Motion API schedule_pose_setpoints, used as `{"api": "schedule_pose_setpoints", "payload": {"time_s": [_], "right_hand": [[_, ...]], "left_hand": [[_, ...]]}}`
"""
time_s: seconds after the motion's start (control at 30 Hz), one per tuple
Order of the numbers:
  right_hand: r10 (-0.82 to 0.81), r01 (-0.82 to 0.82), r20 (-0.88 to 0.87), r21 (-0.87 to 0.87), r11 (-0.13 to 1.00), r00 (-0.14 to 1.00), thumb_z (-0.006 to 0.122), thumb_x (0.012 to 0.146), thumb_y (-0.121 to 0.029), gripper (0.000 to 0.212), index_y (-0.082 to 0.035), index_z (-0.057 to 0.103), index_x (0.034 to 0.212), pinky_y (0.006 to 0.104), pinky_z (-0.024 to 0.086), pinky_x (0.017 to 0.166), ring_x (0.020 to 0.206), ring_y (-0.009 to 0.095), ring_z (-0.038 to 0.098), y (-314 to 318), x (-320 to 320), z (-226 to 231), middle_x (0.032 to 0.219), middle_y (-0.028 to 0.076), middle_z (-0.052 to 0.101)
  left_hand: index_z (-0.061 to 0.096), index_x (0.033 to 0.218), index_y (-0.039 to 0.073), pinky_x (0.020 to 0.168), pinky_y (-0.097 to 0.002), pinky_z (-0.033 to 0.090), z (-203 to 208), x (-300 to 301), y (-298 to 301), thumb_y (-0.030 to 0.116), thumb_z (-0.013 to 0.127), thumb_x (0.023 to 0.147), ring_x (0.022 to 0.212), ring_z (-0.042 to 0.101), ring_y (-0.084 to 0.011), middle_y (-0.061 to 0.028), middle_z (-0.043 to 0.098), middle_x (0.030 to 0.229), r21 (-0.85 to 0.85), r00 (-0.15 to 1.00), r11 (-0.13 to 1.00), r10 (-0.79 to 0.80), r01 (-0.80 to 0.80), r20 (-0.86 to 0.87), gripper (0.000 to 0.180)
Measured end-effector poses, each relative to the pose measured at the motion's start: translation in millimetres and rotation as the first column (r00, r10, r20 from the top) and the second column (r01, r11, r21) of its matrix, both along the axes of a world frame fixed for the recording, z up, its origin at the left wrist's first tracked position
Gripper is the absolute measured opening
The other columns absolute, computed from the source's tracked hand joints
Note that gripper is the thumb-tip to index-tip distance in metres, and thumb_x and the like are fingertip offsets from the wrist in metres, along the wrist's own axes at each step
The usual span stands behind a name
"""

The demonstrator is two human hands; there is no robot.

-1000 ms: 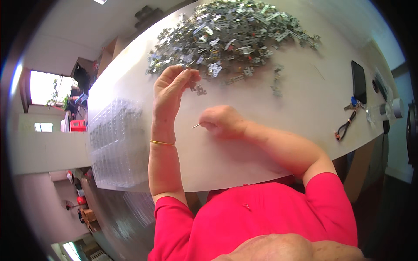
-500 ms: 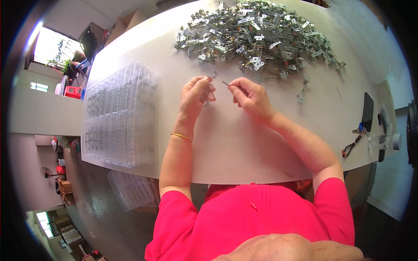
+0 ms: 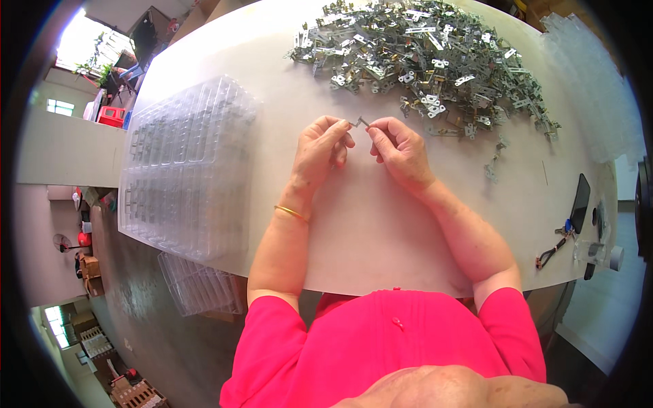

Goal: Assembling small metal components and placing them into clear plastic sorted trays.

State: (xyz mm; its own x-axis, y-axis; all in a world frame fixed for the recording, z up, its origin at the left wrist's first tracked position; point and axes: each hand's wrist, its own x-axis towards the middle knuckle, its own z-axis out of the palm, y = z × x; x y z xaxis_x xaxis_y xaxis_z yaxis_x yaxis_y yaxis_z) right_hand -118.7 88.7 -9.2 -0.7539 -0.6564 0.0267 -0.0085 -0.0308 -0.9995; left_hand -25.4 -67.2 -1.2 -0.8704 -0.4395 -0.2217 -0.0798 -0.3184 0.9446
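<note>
Table (image 3: 388,238): metal-bracket heap (image 3: 415,61) along far edge, clear plastic tray stack (image 3: 183,170) at left edge. Between heap and near edge, my left hand (image 3: 320,151), nearly closed, pinches 1 metal bracket (image 3: 354,124); right hand (image 3: 403,152), likewise, pinches 1 thin rod (image 3: 365,124).

text: none legible | labels: none legible | numbers: none | signs: none

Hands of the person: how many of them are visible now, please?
2. The left hand pinches a small metal part; the right hand, to its right, pinches a thin rod. Both are fully in view, only some fingers partly hidden.
</note>
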Motion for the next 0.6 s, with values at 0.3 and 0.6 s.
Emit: {"api": "schedule_pose_setpoints", "payload": {"time_s": [0.3,0.6], "right_hand": [[0.034,-0.035,-0.057,-0.027,0.999,0.998,0.060,0.097,-0.013,0.018,-0.003,0.060,0.113,0.0234,0.049,0.059,0.067,0.007,0.059,5,-1,-3,0.077,0.003,0.065],[0.046,-0.046,-0.153,0.003,0.999,0.987,0.061,0.097,-0.011,0.012,-0.005,0.063,0.107,0.0233,0.048,0.061,0.067,0.007,0.058,4,6,-4,0.076,0.001,0.063]], "left_hand": [[0.062,0.096,0.002,0.039,-0.0188,0.033,5,1,9,0.021,0.063,0.097,0.045,0.048,-0.0036,-0.0044,0.065,0.073,-0.223,0.998,0.973,-0.045,0.055,0.050,0.019],[0.064,0.098,0.002,0.044,-0.0189,0.038,-2,4,18,0.015,0.062,0.096,0.052,0.051,-0.0033,-0.0031,0.064,0.073,-0.359,0.996,0.930,-0.091,0.079,-0.017,0.014]]}}
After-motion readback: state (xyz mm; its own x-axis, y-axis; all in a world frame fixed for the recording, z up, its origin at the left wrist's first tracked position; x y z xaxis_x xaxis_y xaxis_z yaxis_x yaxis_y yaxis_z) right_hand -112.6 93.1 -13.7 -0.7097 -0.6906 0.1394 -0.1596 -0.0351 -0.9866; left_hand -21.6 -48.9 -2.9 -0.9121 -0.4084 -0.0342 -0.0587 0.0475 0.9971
